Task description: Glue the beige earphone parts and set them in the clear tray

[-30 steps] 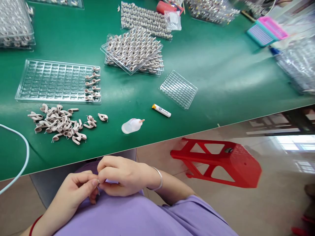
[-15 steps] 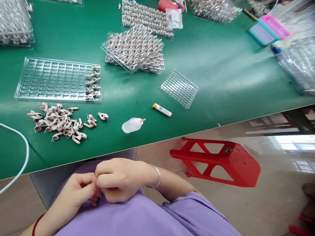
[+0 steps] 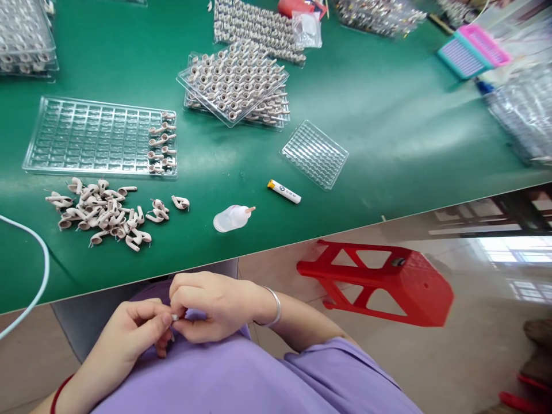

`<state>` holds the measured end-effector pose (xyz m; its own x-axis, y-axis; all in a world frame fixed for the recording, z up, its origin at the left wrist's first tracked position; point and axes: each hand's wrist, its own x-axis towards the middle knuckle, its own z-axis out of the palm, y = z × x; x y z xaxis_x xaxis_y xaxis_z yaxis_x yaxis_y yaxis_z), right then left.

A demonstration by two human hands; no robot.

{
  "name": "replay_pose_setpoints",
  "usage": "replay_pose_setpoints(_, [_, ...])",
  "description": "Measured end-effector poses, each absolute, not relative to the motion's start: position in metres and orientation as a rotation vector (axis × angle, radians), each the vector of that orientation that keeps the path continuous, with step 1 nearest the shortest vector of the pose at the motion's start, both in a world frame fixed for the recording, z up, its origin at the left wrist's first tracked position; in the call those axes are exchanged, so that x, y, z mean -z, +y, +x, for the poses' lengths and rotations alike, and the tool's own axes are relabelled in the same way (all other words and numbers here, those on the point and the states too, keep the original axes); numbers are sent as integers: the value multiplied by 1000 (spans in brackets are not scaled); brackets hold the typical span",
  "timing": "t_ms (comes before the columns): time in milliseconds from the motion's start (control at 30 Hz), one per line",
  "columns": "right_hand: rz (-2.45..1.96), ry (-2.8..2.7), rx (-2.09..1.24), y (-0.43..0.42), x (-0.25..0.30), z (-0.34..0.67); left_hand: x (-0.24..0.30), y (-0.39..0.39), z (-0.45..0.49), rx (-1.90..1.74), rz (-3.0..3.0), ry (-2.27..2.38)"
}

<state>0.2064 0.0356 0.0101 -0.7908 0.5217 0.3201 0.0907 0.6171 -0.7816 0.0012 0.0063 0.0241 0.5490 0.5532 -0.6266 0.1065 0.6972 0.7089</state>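
Observation:
Over my lap, in front of the purple shirt, my two hands meet at the fingertips. Thumb and fingers of my left hand pinch a small pale earbud shell, mostly hidden by the fingers. My right hand is closed on the same piece from the other side, thumb and forefinger curved toward it. On the table beyond lies a loose pile of beige earbud shells with thin wires sticking out. Behind it, a clear compartment tray holds several shells along its right end.
A white squeeze bottle and a white lighter lie near the table's edge. Behind them are a small clear tray and stacked filled trays. A pale cable curves at left. A red stool stands at right.
My right hand's fingers have opened slightly, with its thumb now lower and apart from the forefinger. The pale piece between the fingertips now shows. Things on the table stay put.

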Motion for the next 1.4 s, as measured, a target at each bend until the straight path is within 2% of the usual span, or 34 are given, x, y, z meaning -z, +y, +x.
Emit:
replay_pose_setpoints(333, [-368, -2415, -1200, 35, -1, 206, -26, 5, 3, -254, 717, 999])
replay_pose_setpoints(633, [-383, -2206, -1291, 45, -6, 213, -31, 9, 5, -351, 639, 1068])
replay_pose_setpoints(1267, [-528, -2053, -1085, 40, -6, 216, -40, 3, -3, -358, 981, 1152])
replay_pose_setpoints(1400, [-513, -1996, -993, 37, -9, 215, -44, 0, -1, -469, 1102, 1195])
